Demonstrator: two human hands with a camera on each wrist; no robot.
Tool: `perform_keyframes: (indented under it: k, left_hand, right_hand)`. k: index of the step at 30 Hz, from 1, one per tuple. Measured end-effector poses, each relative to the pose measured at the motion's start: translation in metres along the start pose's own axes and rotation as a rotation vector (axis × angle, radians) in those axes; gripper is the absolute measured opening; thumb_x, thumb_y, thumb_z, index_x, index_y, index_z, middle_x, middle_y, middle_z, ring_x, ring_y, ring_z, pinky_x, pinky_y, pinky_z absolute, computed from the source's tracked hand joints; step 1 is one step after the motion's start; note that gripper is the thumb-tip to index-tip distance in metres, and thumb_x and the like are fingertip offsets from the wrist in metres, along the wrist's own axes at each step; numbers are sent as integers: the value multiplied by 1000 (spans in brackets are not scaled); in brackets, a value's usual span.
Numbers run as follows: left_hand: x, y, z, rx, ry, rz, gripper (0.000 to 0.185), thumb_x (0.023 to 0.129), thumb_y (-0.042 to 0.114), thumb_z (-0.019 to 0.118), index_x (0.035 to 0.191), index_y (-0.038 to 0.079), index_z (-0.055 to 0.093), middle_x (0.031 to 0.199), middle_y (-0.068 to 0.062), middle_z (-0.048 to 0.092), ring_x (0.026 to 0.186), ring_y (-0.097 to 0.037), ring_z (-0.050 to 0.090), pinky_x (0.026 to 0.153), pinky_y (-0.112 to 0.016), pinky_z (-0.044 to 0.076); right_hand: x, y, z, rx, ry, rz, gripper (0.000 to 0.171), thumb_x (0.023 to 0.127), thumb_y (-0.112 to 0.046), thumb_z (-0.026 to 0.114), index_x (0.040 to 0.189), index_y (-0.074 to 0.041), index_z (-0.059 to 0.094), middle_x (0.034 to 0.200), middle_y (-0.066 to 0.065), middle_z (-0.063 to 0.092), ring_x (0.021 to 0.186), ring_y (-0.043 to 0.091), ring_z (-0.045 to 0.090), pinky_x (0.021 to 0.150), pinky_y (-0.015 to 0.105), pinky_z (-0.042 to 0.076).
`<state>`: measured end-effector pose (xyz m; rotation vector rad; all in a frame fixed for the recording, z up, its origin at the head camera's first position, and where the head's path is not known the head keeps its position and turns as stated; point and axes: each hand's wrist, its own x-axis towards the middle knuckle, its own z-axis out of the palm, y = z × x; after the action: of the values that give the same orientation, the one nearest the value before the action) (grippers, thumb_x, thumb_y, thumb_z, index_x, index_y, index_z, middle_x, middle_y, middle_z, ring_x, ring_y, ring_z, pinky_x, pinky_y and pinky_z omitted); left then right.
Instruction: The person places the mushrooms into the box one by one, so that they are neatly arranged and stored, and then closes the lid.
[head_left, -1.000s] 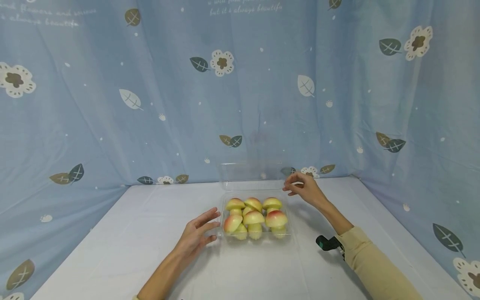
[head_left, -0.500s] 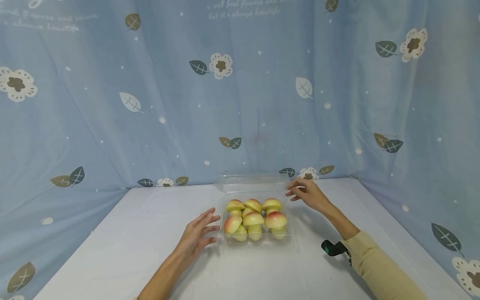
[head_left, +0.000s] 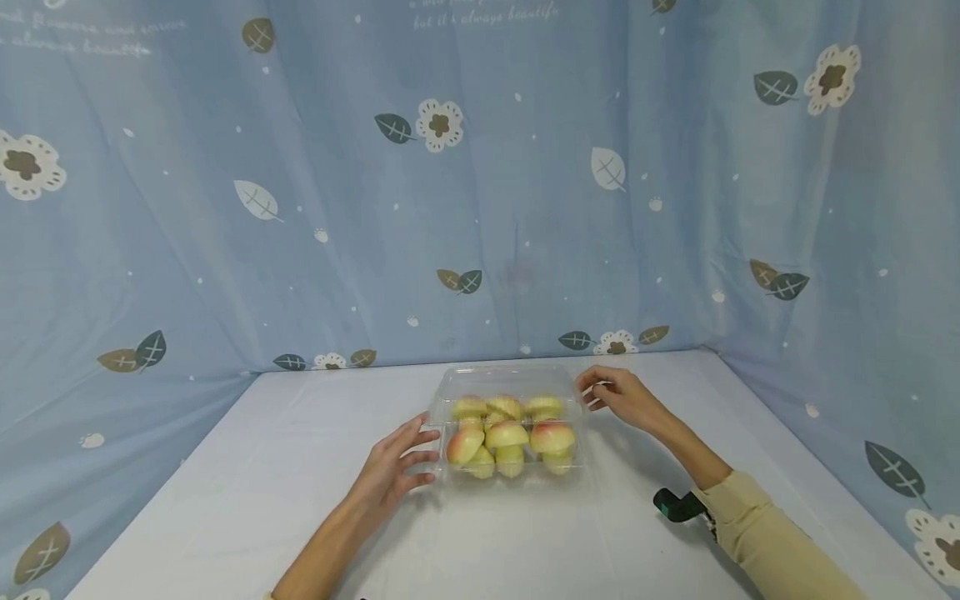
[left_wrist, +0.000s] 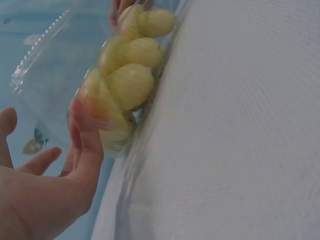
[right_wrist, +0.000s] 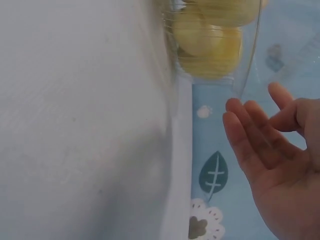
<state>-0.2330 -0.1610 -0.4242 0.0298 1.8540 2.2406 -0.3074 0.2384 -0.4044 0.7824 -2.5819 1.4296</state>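
Observation:
A clear plastic clamshell box (head_left: 512,481) stands mid-table, filled with several yellow-and-red mushroom-shaped pieces (head_left: 507,435). Its hinged lid (head_left: 510,379) tilts low over the back row. My left hand (head_left: 395,468) lies on the table with straight fingers against the box's left side; the left wrist view shows my left hand (left_wrist: 55,185) beside the mushroom pieces (left_wrist: 130,85) under the lid (left_wrist: 50,65). My right hand (head_left: 618,396) hovers at the lid's right corner. In the right wrist view, my right hand (right_wrist: 275,150) has loose, spread fingers just below the lid's edge (right_wrist: 248,60), pinching nothing.
The white table (head_left: 285,475) is walled at the back and both sides by a blue curtain (head_left: 225,250) printed with leaves and flowers. A green-and-black camera mount (head_left: 675,504) sits on my right wrist, over a beige sleeve (head_left: 765,542).
The lid has swung down from upright to a low tilt over the back row. My right hand came down with it and loosened. My left hand stayed by the box.

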Motion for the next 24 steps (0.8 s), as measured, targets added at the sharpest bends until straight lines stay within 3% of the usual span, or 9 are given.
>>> perform_keyframes:
  k: [7,15,24]
  left_hand:
    - [-3,1,-2,-33,-32,-7,57,99,39,55,150,19,40,141,-9,48,101,-16,59,73,-30,58]
    - [-4,0,-1,-48,-108,35,60,97,14,55,153,13,33,140,-10,46,94,-12,56,72,-27,56]
    - [-1,-3,0,-21,-89,80,66,92,5,61,152,11,34,144,-15,40,97,-13,56,76,-26,56]
  right_hand:
    - [-3,3,1,35,-57,-40,23,103,-5,46,115,4,62,103,23,65,89,31,69,76,38,61]
    - [-5,6,2,34,-85,-14,26,104,-8,46,121,5,60,107,22,64,88,35,69,76,40,61]
    - [-3,6,6,-30,-47,11,29,102,-5,46,126,1,61,120,23,63,90,33,70,72,35,62]
